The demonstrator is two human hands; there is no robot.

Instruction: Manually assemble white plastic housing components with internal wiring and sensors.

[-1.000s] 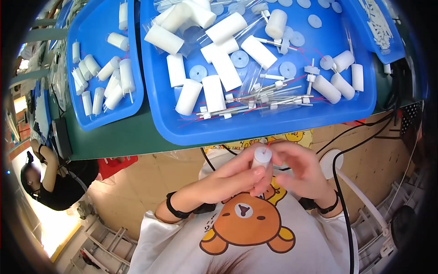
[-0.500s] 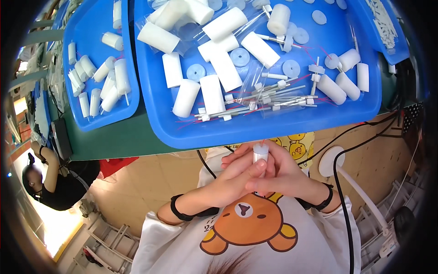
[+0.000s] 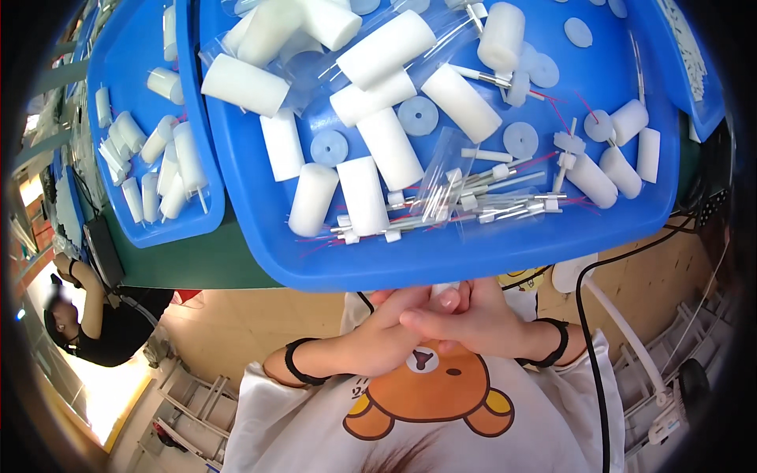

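Note:
Just below the front rim of the large blue tray (image 3: pixel 473 264), my two hands are clasped around a small white cylinder (image 3: pixel 446 287). Only a sliver of it shows between the fingers, and the rim hides its far end. My left hand (image 3: pixel 398 319) closes on it from the left; my right hand (image 3: pixel 481 311) wraps it from the right, its thumb lying across the left hand. In the tray lie several white foam-like cylinders (image 3: pixel 390 150), pale round discs (image 3: pixel 418 116) with centre holes, and a bundle of thin metal rods (image 3: pixel 489 197) with white blocks and red wires.
A narrower blue tray (image 3: pixel 209 225) at left holds several smaller white cylinders (image 3: pixel 189 158). Another blue tray (image 3: pixel 702 114) at far right holds small white pieces. Black cables (image 3: pixel 587 331) hang at right. Another person (image 3: pixel 95 323) sits at far left, beside the green table (image 3: pixel 150 268).
The view has shifted, so the trays appear lower and larger. The cylinder between my hands, plainly visible with its capped end before, is now mostly hidden by fingers and the tray rim.

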